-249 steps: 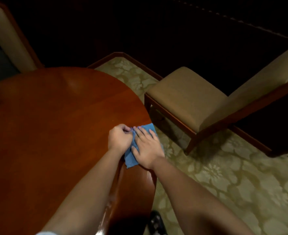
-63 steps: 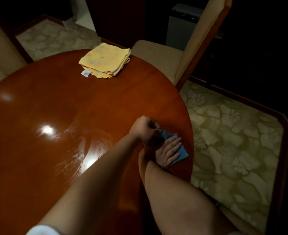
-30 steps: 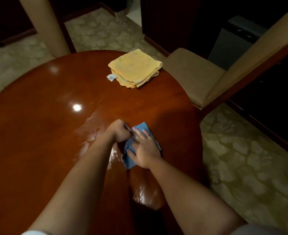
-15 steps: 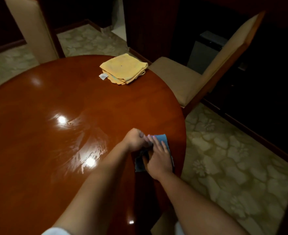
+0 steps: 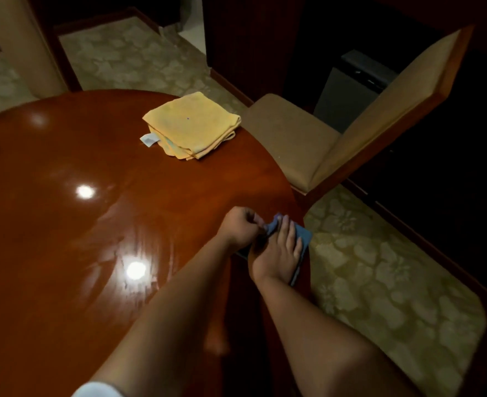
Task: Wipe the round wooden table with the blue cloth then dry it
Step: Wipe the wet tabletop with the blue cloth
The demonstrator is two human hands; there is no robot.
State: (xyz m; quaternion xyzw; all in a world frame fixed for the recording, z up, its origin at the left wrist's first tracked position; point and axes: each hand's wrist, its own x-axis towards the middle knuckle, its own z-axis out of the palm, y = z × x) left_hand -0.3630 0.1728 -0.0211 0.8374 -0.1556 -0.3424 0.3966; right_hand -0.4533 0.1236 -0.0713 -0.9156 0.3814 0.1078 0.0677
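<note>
Your left hand (image 5: 240,227) pinches a corner of the blue cloth (image 5: 302,239); your right hand (image 5: 279,253) presses it flat, fingers straight, at the counter (image 5: 122,224) edge.

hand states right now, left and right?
Left hand: closed, pinching a corner of the blue cloth.
Right hand: open, fingers flat, pressing the blue cloth onto the table edge.

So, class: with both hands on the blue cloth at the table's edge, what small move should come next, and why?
Probably slide the blue cloth along the rim of the round wooden table: the right hand presses it flat there, and the left hand pinches its corner.
</note>
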